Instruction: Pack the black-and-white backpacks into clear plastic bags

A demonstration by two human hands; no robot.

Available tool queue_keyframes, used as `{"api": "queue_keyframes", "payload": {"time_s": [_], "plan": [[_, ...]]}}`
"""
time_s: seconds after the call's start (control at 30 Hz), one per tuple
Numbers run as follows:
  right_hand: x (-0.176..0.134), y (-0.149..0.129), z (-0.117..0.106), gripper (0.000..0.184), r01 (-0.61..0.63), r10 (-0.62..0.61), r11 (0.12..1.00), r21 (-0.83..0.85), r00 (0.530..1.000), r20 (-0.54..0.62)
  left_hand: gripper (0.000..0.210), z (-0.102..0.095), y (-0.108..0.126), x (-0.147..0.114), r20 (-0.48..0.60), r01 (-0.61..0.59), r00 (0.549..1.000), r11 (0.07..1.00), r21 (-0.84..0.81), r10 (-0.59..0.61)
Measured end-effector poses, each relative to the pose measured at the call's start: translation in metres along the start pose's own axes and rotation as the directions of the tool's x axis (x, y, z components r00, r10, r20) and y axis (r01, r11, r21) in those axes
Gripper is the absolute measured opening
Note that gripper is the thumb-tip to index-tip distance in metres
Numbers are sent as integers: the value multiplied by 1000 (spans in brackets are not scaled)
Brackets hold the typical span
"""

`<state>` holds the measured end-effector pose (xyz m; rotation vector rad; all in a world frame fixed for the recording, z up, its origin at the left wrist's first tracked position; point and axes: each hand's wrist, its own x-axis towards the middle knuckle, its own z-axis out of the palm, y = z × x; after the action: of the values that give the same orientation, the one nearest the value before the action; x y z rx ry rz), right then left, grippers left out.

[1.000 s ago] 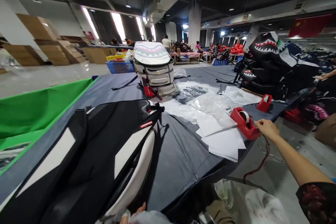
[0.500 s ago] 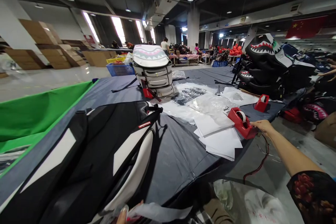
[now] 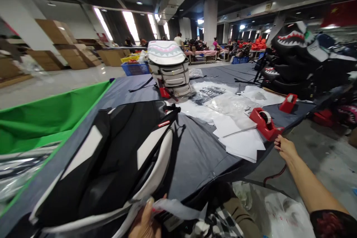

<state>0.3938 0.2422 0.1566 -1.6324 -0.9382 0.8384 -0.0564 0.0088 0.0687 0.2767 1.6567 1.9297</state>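
Observation:
My left hand [image 3: 146, 220] is closed at the bottom of the view, thumb on top, gripping translucent plastic film [image 3: 181, 209] beside the near edge of a backpack [image 3: 122, 156]. The black backpack with white panels lies with its straps up on the grey-covered table. My right hand [image 3: 286, 148] reaches out to the table's right edge, fingers pinched together just off the cutter end of a red tape dispenser [image 3: 263, 124]. Whatever lies between those fingertips is too small to make out. White paper sheets [image 3: 242, 143] lie left of the dispenser.
A pale backpack [image 3: 170, 68] stands farther back, near clear plastic bags [image 3: 228, 104]. A second red dispenser [image 3: 288, 103] sits at right, before piled black shark-mouth backpacks [image 3: 292, 59]. A green-lined bin [image 3: 55, 108] borders the table's left. Plastic bags [image 3: 281, 208] hang low at right.
My right hand has drawn slightly back from the dispenser's cutter end, toward me. My left hand has come up further into view with the film. The view has shifted a little left.

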Motion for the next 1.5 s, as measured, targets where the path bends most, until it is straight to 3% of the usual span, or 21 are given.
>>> {"api": "queue_keyframes", "payload": {"time_s": [0.07,0.13,0.17,0.23,0.3,0.37,0.43,0.5,0.63,0.73,0.8,0.87,0.97,1.07,1.17,1.23,1.3,1.43,1.5], "plan": [[-32,-3,40,55,-12,-2,996,85,988,154,48,14,5,-11,-44,30,998,995,-100,-34],[-76,-16,80,58,-37,-36,985,166,908,418,55,25,10,-21,-55,84,993,956,-283,-103],[-100,-24,98,58,-44,-76,979,197,825,561,56,29,13,-24,-51,76,994,942,-326,-98],[-148,-44,133,53,26,-187,977,212,586,788,56,35,17,-25,-48,30,998,934,-355,-50],[-191,-61,167,48,251,-298,942,223,321,899,54,36,20,-23,-39,-9,999,936,-352,-5],[-225,-71,200,47,504,-385,810,299,75,920,52,36,21,-21,-21,-48,999,940,-338,43],[-249,-73,231,47,682,-439,623,383,-102,893,50,35,21,-22,6,-85,996,941,-327,92],[-260,-69,255,43,797,-468,426,427,-210,859,50,36,23,-22,21,-119,991,940,-321,133],[-265,-61,274,32,915,-550,33,402,-319,771,47,36,27,-21,19,-140,988,943,-303,153],[-268,-61,272,24,929,-570,-106,354,-349,744,46,33,28,-22,69,-120,986,931,-345,153],[-270,-62,270,19,945,-529,-100,311,-316,788,51,31,28,-25,128,-83,981,906,-415,148],[-271,-63,268,16,966,-473,-54,254,-249,845,54,30,27,-26,135,-32,985,879,-475,109],[-266,-61,265,13,974,-401,95,208,-154,903,50,33,23,-25,26,16,1000,851,-524,-3],[-258,-50,266,18,907,-315,375,193,-71,946,45,37,20,-22,-18,36,998,800,-598,-59],[-256,-36,275,24,730,-252,651,208,-50,966,44,35,17,-20,14,78,996,778,-623,-88],[-257,-29,282,25,617,-231,758,214,-53,972,45,32,16,-20,27,106,993,791,-603,-113],[-259,-25,289,24,585,-206,791,180,-23,978,46,28,15,-18,45,131,991,799,-587,-130],[-261,-25,296,18,673,-176,737,60,106,979,50,26,17,-13,69,144,989,786,-601,-129],[-263,-27,296,16,644,-165,764,41,134,977,53,26,19,-11,67,139,990,786,-602,-125]]}}
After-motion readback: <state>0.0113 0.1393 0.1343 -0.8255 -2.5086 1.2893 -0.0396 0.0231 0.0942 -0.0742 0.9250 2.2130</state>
